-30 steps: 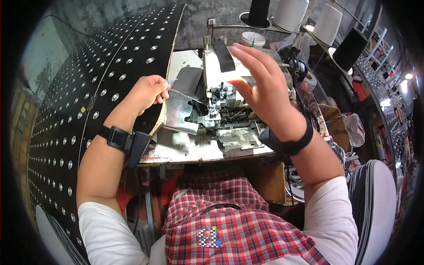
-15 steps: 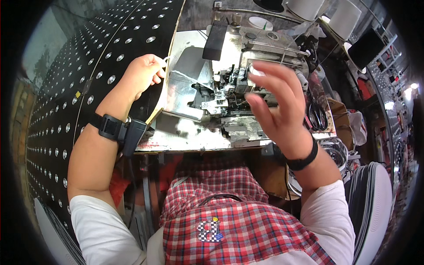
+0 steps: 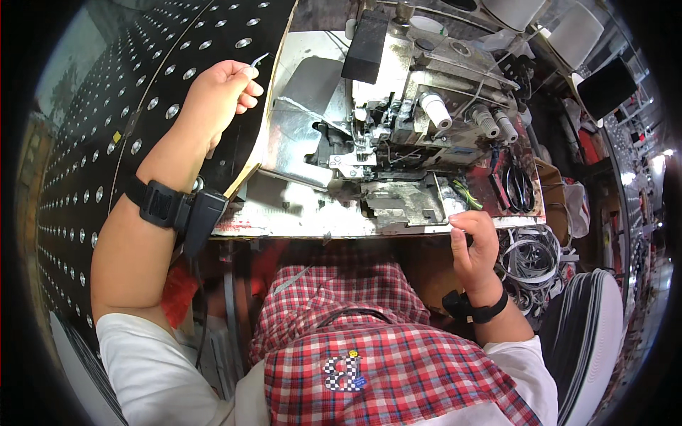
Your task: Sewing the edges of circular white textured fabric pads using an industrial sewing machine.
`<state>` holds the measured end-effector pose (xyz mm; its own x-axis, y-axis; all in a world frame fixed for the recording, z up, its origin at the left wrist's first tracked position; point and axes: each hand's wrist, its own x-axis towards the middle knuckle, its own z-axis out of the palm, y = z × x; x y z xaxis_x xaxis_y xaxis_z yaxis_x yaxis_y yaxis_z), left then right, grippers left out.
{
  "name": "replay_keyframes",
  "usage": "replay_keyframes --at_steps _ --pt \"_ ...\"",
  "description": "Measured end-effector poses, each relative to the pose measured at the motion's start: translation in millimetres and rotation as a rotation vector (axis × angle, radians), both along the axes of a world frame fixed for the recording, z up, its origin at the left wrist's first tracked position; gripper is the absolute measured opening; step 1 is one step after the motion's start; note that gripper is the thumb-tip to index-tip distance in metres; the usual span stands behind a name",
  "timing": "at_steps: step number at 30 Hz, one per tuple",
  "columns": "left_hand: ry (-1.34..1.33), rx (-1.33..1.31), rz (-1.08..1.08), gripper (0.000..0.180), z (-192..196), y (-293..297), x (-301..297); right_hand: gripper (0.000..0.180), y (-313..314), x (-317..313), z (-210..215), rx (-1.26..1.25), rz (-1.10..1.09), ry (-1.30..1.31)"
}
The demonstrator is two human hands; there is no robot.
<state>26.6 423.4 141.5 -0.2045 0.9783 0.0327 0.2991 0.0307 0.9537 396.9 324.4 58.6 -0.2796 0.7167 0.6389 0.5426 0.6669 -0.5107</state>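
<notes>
My left hand is raised over the black dotted surface at the left. Its thumb and fingers pinch a thin, pale, curved strip with a pointed end; what it is exactly does not show. An overlock sewing machine stands in front of me, with white knobs and a metal work plate. A pale cord runs across that plate toward the needle area. By the table's front edge, right of the machine's opened lower cover, my right hand is loosely curled, thumb and forefinger apart, nothing visible in it.
Black-handled scissors lie at the table's right end. Coiled pale bands hang below there. White thread cones stand at the back right. The black dotted board borders the table on the left, with a wooden edge.
My right hand has come down from in front of the machine's knobs to the table's front edge, its fingers curling more. My left hand has moved slightly up and left, still holding the pale strip.
</notes>
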Motion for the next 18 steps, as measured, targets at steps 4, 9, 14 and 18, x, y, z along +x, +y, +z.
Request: replay_keyframes --at_steps 4,9,14,18 --pt "0.124 -0.203 -0.132 0.013 -2.5 -1.6 3.9 0.007 -2.8 3.8 -12.0 -0.075 -0.017 -0.011" --pt "0.136 -0.423 -0.397 0.015 3.7 -12.5 21.2 0.006 -1.0 8.0 -21.2 -0.184 -0.062 0.010" --pt "0.146 -0.531 -0.657 0.016 7.9 -1.7 43.5 0.006 7.4 12.9 -32.1 -0.257 -0.100 0.002" --pt "-0.032 -0.385 -0.776 0.013 4.7 4.6 35.9 0.007 12.2 15.9 -44.4 -0.317 -0.120 0.075"
